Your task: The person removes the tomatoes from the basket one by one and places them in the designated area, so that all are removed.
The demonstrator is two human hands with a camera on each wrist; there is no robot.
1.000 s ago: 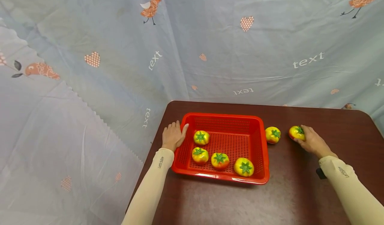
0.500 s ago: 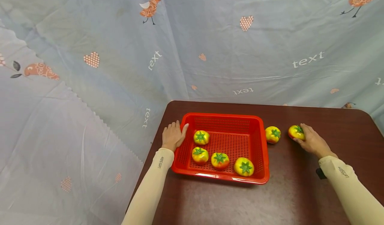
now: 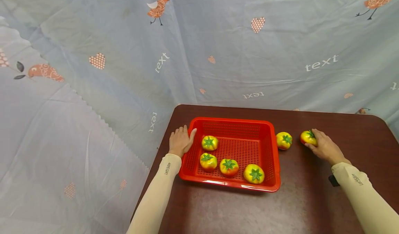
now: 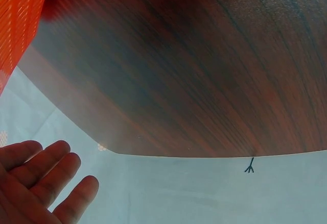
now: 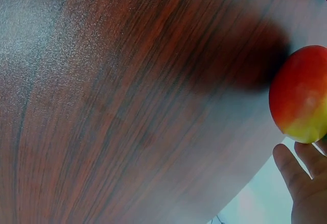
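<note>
Patterned cloth [image 3: 218,36] is hanging behind the surface [image 3: 224,213]. Little is shifting from moments ago; work seems to be pausing, the right hand [image 3: 326,149] gripping the rightmost tomato [image 3: 307,138] outside the red basket [image 3: 232,126], the left hand [image 3: 180,142] lying straight-fingered at its edge.

Straight left from my right grip [image 3: 325,146], the loose fruit [image 3: 283,140] and then the raised wall of the red basket [image 3: 269,150] block a low pass. I see open bench [image 3: 299,199] on the near side of both, and free floor in the basket's far right part. My left grip [image 3: 180,141] obstructs its left rim.
</note>
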